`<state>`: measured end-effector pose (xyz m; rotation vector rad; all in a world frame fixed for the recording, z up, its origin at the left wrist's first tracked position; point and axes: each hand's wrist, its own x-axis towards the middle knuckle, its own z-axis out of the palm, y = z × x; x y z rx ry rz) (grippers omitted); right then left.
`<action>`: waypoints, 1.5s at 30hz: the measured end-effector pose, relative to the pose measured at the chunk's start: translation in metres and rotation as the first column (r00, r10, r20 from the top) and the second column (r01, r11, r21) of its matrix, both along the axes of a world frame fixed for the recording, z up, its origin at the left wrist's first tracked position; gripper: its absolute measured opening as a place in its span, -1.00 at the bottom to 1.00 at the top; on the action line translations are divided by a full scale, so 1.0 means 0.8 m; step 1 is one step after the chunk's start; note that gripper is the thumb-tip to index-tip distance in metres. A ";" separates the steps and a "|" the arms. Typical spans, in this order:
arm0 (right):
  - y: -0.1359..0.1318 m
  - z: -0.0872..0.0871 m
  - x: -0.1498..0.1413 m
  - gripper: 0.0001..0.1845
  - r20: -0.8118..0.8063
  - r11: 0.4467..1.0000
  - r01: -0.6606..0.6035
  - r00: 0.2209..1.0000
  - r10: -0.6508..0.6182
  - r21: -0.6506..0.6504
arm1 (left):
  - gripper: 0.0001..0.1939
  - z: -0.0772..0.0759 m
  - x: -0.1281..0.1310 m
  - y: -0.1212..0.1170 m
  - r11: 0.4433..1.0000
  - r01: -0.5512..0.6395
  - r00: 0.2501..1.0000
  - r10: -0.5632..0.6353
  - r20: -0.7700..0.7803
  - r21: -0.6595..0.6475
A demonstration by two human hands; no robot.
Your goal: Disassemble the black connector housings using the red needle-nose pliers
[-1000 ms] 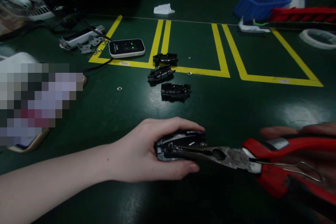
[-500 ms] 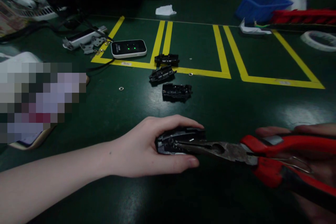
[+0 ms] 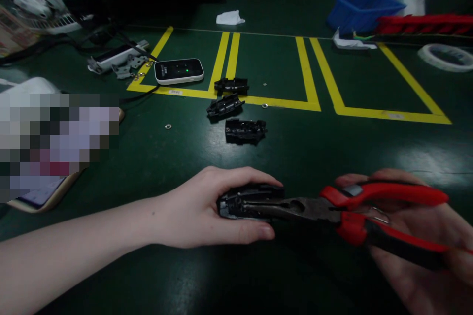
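My left hand [image 3: 218, 206] wraps round a black plastic housing [image 3: 251, 194], thumb on its near side and fingers on its far side. Red-handled long-nose pliers [image 3: 314, 207] lie across from the right, their jaw tips inside the housing at its left end. Whether the jaws pinch a part there I cannot tell. My right hand [image 3: 414, 226] holds the pliers by the handles, which are spread, with a wire spring between them. Beyond the left hand lie three black plastic parts [image 3: 246, 130] on the green table [image 3: 303, 157].
Small metal rings [image 3: 168, 127] lie near the black parts. A white-edged device [image 3: 179, 71] with a green light sits by the yellow tape. At left rests a phone [image 3: 74, 157], partly blurred out. A blue bin [image 3: 364, 12] and a tape roll [image 3: 445, 56] are at far right.
The pliers have shifted slightly left, and more of their handles and my right hand shows. My left hand keeps its hold on the housing. The whole view has moved a little.
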<state>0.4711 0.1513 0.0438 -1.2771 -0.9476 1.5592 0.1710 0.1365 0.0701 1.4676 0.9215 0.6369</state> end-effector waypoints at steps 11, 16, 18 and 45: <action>0.006 0.014 -0.026 -0.41 0.036 0.999 -0.011 0.999 0.009 0.050 | -0.57 0.000 -0.001 0.001 0.994 0.071 0.997 -0.068 0.035 -0.085; 0.002 0.013 -0.034 -0.47 -0.010 0.999 -0.015 1.000 0.016 0.031 | -0.61 0.000 -0.002 0.002 0.989 0.075 0.996 -0.068 0.065 -0.128; 0.001 0.013 -0.037 -0.46 0.001 1.000 0.007 1.000 -0.007 0.017 | -0.62 -0.001 -0.002 0.002 0.988 0.081 0.994 -0.072 0.077 -0.132; 0.008 0.023 -0.039 -0.58 -0.054 0.997 -0.006 0.999 0.001 -0.077 | -0.51 -0.007 -0.002 0.002 0.993 0.109 0.993 -0.111 0.049 0.045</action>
